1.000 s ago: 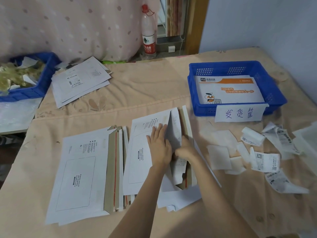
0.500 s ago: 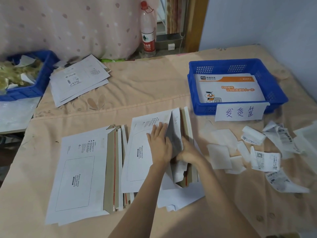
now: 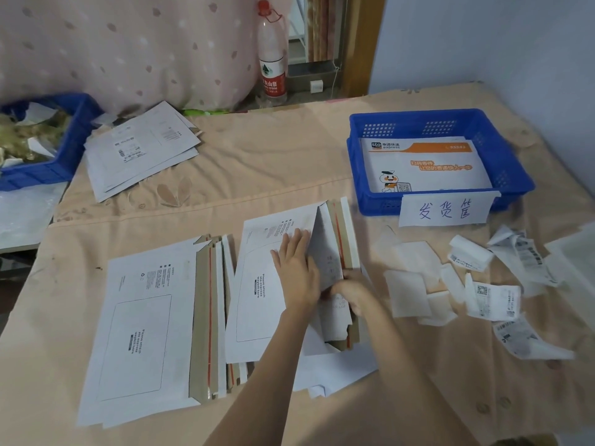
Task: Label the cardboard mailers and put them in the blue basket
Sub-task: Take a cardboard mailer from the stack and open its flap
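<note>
Both hands work at the centre of the counter (image 3: 289, 162), over a white mailer (image 3: 260, 284). Left hand (image 3: 294, 268) lies flat on its face, fingers straight and pressed down. Right hand (image 3: 352, 292), fingers curled, reaches under the raised flap (image 3: 325, 249); what it grips, if anything, cannot be made out. Just beside this mailer, at 9 o'clock, a second stack (image 3: 145, 329) lies with brown flaps open. At 2 o'clock the basket (image 3: 515, 169) holds one orange-and-white mailer (image 3: 425, 165) and carries a handwritten sign (image 3: 446, 210) on its front wall. Loose labels (image 3: 492, 294) and blank backing slips (image 3: 407, 292) lie scattered at 3 o'clock. At 10 o'clock, well apart, more mailers (image 3: 141, 149) lie fanned beside a second bin (image 3: 64, 156), with a bottle (image 3: 272, 56) standing at 12 o'clock beyond the counter's edge.
</note>
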Demonstrator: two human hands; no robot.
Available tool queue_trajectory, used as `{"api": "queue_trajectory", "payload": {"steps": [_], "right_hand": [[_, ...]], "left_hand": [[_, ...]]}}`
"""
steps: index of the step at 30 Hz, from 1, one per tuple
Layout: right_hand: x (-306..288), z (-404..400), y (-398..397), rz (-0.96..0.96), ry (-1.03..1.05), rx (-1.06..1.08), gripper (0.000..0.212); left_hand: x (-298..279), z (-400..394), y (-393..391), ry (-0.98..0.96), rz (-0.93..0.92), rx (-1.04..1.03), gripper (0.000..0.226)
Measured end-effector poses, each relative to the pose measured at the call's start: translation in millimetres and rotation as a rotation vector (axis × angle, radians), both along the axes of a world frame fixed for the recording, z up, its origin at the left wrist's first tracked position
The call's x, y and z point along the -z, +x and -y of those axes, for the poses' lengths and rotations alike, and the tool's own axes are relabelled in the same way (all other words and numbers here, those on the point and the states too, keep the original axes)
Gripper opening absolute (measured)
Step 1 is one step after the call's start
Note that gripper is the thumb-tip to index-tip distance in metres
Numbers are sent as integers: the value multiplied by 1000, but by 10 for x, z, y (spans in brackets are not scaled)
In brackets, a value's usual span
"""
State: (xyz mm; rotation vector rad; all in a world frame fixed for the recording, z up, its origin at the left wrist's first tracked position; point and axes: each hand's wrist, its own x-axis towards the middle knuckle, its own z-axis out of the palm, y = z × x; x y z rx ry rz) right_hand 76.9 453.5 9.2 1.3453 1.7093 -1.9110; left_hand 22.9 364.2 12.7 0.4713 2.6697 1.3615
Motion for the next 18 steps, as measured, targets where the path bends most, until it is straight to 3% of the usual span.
{"api": "queue_trajectory", "payload": {"steps": [6, 12, 18], "right_hand": [[-6, 107, -71, 43, 79, 9, 35], [19, 230, -53, 93, 168, 9, 15], [-113, 31, 12, 29, 228, 45, 50]], "left_hand": [[3, -54, 3, -4, -25, -23, 57], [13, -105, -3, -7, -26, -42, 53], [64, -35, -36, -14, -7, 58, 55]]}}
